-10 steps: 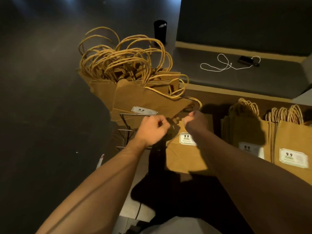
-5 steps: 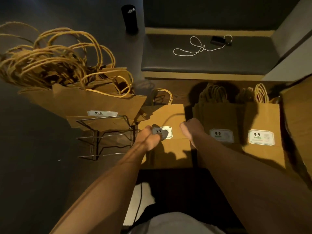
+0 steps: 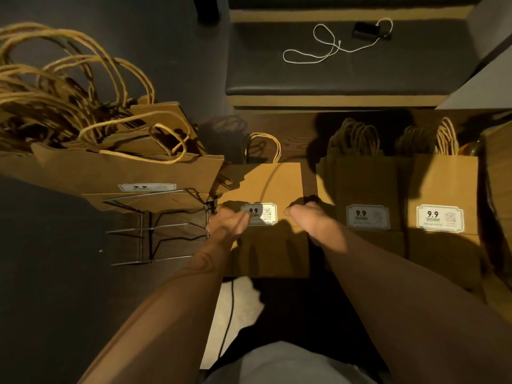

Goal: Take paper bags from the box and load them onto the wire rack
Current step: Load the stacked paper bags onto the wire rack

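Both hands, left (image 3: 231, 223) and right (image 3: 306, 220), fingers curled, state unclear, on a flat brown paper bag (image 3: 266, 187) beside the bag-stuffed grey wire rack (image 3: 155, 225).

A dark wooden tabletop (image 3: 310, 126) carries three stacks of brown paper bags lying flat in a row: a middle stack (image 3: 274, 184), a shadowed stack (image 3: 363, 184) beside it and a lit stack (image 3: 443, 187) at the right, each with a white 9.9 label on top. At the left a wire rack (image 3: 155, 231) stands on a dark surface, with more bags (image 3: 110, 167) leaning in it, handles up. Beyond, a dark bench (image 3: 346, 76) holds a white cord (image 3: 329, 48) and a small black device (image 3: 365, 29).
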`<action>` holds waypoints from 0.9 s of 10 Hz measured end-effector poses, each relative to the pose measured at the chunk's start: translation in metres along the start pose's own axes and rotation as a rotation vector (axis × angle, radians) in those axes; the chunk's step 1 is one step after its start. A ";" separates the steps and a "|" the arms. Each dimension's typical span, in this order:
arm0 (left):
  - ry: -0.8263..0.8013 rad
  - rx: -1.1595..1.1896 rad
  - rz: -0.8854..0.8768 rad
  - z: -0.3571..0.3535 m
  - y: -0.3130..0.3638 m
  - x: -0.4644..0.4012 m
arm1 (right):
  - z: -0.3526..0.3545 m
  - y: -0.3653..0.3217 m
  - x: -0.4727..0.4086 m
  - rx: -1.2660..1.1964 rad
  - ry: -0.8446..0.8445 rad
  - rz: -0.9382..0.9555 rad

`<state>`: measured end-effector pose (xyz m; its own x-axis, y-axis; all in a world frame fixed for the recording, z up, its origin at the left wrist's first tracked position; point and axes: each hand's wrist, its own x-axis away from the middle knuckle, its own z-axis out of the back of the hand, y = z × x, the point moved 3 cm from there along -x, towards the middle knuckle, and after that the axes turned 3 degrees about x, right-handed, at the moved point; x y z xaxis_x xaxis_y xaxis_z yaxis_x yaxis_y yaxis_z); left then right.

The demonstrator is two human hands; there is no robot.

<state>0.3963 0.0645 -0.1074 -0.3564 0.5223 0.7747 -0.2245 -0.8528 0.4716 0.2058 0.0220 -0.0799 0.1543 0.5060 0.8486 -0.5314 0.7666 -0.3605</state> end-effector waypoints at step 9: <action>0.051 0.294 -0.440 0.011 0.083 0.055 | 0.100 -0.010 0.070 -0.505 -0.007 0.495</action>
<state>0.3685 0.0224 -0.0211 -0.3308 0.8244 0.4593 -0.1016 -0.5150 0.8512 0.1386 0.0099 0.0217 -0.0116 0.8414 0.5402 -0.0861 0.5374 -0.8389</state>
